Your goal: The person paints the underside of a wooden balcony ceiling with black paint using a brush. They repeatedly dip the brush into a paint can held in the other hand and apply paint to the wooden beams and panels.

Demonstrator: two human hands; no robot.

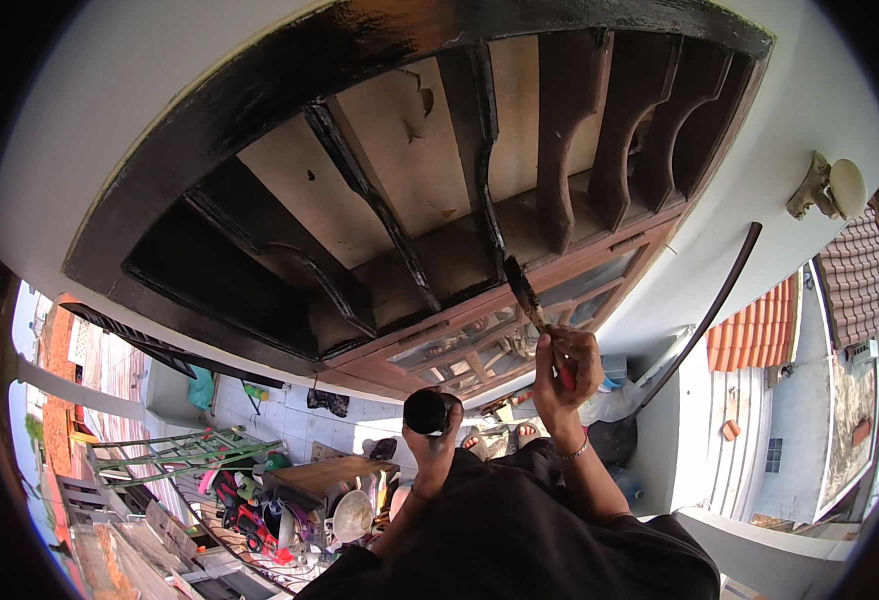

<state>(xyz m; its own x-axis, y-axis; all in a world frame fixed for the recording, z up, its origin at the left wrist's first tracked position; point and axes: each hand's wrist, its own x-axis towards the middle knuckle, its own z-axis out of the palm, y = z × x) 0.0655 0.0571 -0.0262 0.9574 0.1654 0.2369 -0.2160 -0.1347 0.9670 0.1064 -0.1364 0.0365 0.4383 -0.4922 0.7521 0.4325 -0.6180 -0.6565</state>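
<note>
My right hand [570, 374] is closed round the handle of a paintbrush [526, 292], whose bristles are dark with paint. The brush tip points up, close to the lower end of a slat [487, 150]; whether it touches, I cannot tell. Lower and to the left, my left hand [436, 448] grips a small dark paint container [426, 411]. Above both hands spans a curved wooden frame [260, 85] with several wavy-edged slats. Its left part and the left slats are glossy black, while a slat farther right [560, 140] is still brown wood.
Brown glazed window panels [480, 350] sit under the slats. A green metal frame [180, 452], a wooden cabinet [330, 472] and scattered tools stand lower left. On the right are a dark curved pipe [712, 310], a wall lamp [846, 189] and tiled roofs [755, 325].
</note>
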